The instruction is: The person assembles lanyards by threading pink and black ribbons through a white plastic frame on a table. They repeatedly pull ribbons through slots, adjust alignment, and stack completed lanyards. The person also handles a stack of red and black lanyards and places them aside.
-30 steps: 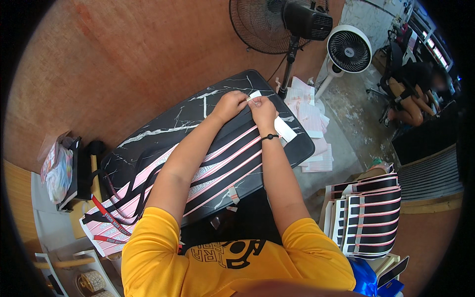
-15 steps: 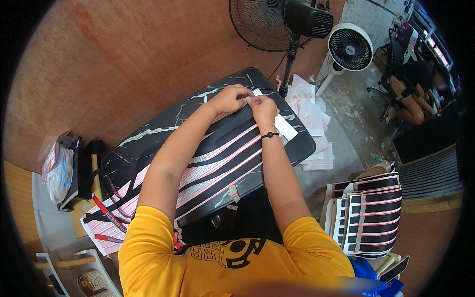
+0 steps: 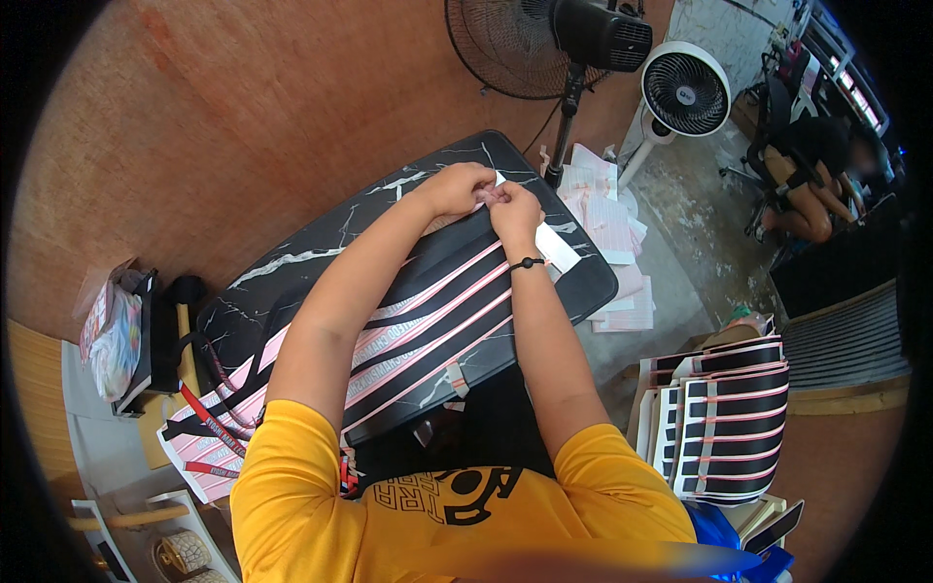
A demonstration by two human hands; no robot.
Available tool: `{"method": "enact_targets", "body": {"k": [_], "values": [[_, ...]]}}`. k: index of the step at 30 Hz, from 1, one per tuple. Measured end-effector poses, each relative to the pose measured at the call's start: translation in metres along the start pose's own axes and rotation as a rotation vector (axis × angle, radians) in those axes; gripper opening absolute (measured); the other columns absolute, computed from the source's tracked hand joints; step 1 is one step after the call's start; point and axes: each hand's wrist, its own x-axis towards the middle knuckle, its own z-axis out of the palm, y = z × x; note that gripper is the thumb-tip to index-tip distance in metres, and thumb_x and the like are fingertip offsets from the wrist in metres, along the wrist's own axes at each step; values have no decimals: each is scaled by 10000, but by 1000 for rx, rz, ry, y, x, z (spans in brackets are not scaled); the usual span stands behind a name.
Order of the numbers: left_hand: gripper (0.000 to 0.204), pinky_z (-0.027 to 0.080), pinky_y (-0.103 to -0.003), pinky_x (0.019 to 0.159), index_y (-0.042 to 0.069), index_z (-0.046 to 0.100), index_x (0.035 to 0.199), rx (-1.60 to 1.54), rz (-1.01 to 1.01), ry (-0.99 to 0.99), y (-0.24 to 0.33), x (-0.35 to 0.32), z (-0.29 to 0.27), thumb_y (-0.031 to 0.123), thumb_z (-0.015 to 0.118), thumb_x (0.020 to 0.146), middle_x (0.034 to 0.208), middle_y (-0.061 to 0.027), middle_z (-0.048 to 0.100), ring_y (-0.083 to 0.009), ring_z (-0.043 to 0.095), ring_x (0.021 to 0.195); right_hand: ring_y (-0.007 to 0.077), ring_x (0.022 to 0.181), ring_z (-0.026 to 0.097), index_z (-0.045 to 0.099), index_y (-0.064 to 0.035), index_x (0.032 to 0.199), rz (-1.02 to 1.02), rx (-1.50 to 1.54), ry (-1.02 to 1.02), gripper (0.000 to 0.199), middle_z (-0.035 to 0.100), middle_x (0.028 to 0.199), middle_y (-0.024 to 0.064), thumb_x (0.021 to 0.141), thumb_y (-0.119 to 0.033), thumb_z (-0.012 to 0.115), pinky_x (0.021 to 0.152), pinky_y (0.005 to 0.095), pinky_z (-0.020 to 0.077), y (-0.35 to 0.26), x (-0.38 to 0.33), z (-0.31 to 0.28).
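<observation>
Black and pink bands run along the long striped sheet point(image 3: 437, 318), which lies on the black surface point(image 3: 590, 282) with white marble-like veins. Its long axis slants from the near left to the far right, and a white end point(image 3: 557, 248) shows just right of the right wrist. The fingers meet at the far right end of the bands, so most of the sheet's length stretches away toward the near left of them.

The left hand point(image 3: 461, 188) and the right hand point(image 3: 515, 210) are close together, the left slightly farther and to the left, the right nearer to the white end. Both have their fingers curled and pinched inward on a small pale piece point(image 3: 485, 197) between them; it is too small and too covered to tell its kind.

The left forearm reaches diagonally over the sheet from the near left, elbow bent a little. The right forearm comes up more steeply across the sheet's right part, a black beaded bracelet point(image 3: 526, 263) at the wrist. Red printed straps point(image 3: 211, 420) lie at the sheet's near left end, well apart from both hands.
</observation>
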Motion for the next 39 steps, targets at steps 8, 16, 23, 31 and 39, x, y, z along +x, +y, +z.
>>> {"method": "enact_targets", "body": {"k": [8,16,23,31,39], "values": [[74,469,-312,706,28,594,852,-307,-191,17,-14,5,18,-18,635,811,791,-54,620,-145,574,776,258,762,655,692,-129,747,-32,26,1,174,677,737,43,722,-234,828,681,434,416,-6,-1,-6],[67,466,-259,720,19,615,858,-614,-312,25,-30,8,36,-47,616,866,823,-9,636,-88,560,787,274,812,648,669,-107,753,-111,-2,12,130,678,776,45,737,-144,793,678,448,408,-7,-3,-8],[90,434,-243,662,32,623,815,-428,-373,180,-32,11,36,-57,624,804,768,20,589,-80,523,737,310,849,614,626,-95,719,-133,181,-54,150,662,781,57,744,-128,770,737,454,438,-1,-1,-10],[231,430,-231,668,41,622,963,-725,-280,-16,-46,20,25,-97,533,801,747,17,540,-91,507,708,225,678,634,700,-49,896,-146,157,22,123,661,729,95,802,-108,753,671,351,492,6,0,-8],[466,481,-283,876,52,568,1322,-628,-285,247,-18,-2,23,-72,507,877,1139,-115,613,-140,609,911,265,686,650,672,-67,977,-64,312,-8,158,664,735,110,826,-27,693,670,360,505,5,0,-10]]}}
